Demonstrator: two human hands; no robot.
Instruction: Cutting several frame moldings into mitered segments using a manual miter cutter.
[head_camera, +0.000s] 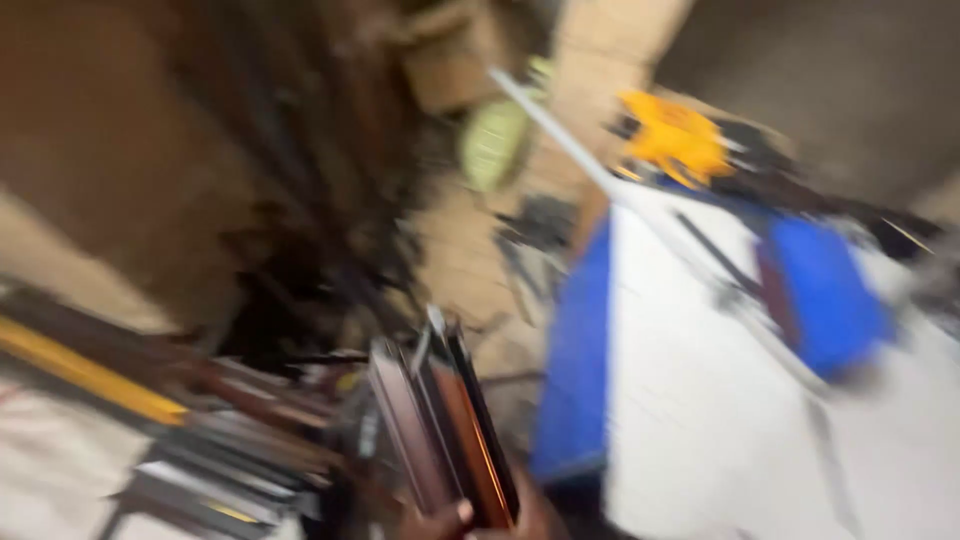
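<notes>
The whole view is blurred by motion. At the bottom edge a hand, which looks like my left hand (470, 518), grips a bundle of long dark metal profiles (450, 430). The profiles stand tilted, with a reddish-brown one at the front. The thumb lies across the front of the bundle and skin shows on its right side. My right hand is out of sight.
A white table (720, 400) with a blue edge stands at right, carrying a blue box (825, 290), a yellow tool (675, 135) and a long pale bar (560, 135). More metal profiles and a yellow bar (90, 375) lie stacked at lower left. Dark clutter fills the upper left.
</notes>
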